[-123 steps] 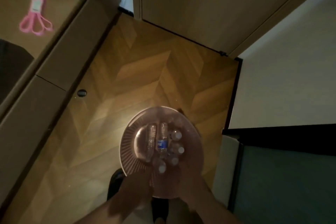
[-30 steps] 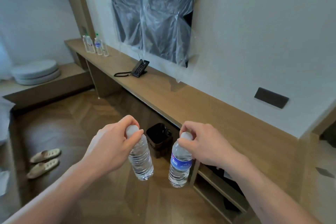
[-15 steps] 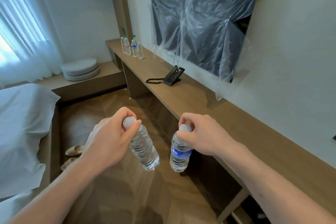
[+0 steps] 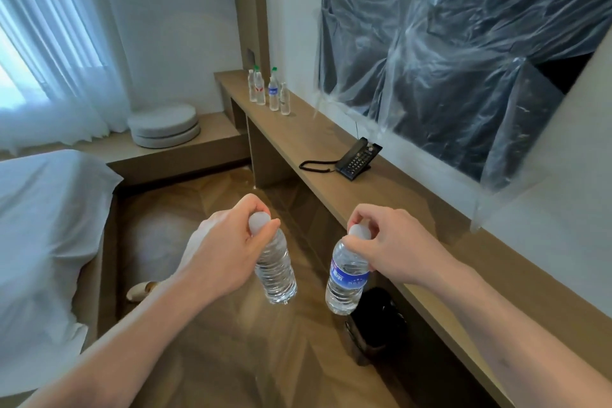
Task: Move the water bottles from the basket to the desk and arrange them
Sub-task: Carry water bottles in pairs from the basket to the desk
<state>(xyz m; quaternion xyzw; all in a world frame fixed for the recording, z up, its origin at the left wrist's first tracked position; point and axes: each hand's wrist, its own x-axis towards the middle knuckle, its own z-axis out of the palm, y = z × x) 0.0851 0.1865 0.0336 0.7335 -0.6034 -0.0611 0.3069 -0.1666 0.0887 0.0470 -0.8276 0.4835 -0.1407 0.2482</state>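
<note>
My left hand [image 4: 225, 252] grips a clear unlabelled water bottle [image 4: 276, 272] by its white cap, and the bottle hangs tilted over the floor. My right hand [image 4: 390, 245] pinches the cap of a second water bottle with a blue label [image 4: 346, 278], which hangs beside the desk's front edge. The long wooden desk [image 4: 331, 149] runs along the right wall. Several more water bottles [image 4: 270, 89] stand upright in a group at its far end. The basket is out of view.
A black telephone [image 4: 357, 159] with a coiled cord sits mid-desk. A plastic-wrapped TV [image 4: 447, 53] hangs above it. A black bin [image 4: 377, 318] stands under the desk near my right hand. A white bed [image 4: 43, 225] fills the left, and a slipper [image 4: 142, 290] lies on the wooden floor.
The view went from looking down into the basket to facing the desk. Over the last second I have come nearer the far bottles, with both bottles still hanging from my hands.
</note>
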